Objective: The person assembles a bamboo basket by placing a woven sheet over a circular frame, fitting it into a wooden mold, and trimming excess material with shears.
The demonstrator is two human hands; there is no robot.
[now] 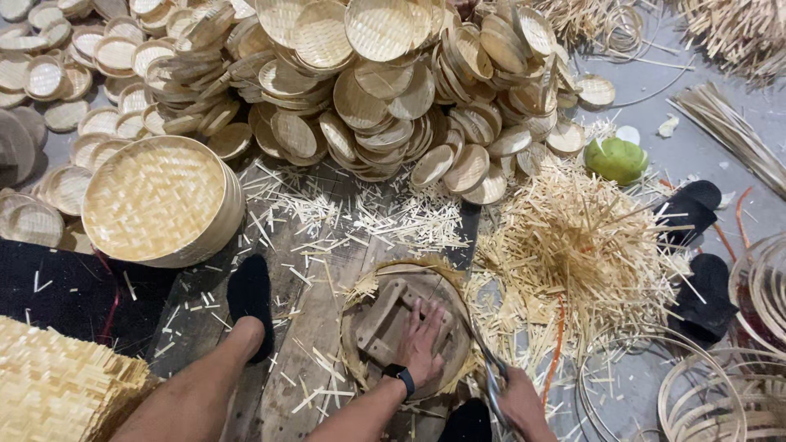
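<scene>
The floor (704, 155) is covered with bamboo bits, and a big heap of woven lids (360, 90) lies far off. The left hand (422, 336) presses flat, fingers spread, on a wooden block (385, 319) over a round woven mat (438, 282). The right hand (516, 401) grips shears (489, 368), fingers closed. Press firmly and cut close to the rim. The big basket (155, 200) on the left looks empty.

I see pale straw-yellow woven lids (360, 74) with a fine checked weave, and the big round basket (155, 200) matches them. The scattered trimmings (573, 245) are cream, a crumpled green lump (616, 158) sits beyond them, and my watch (401, 376) is black.
</scene>
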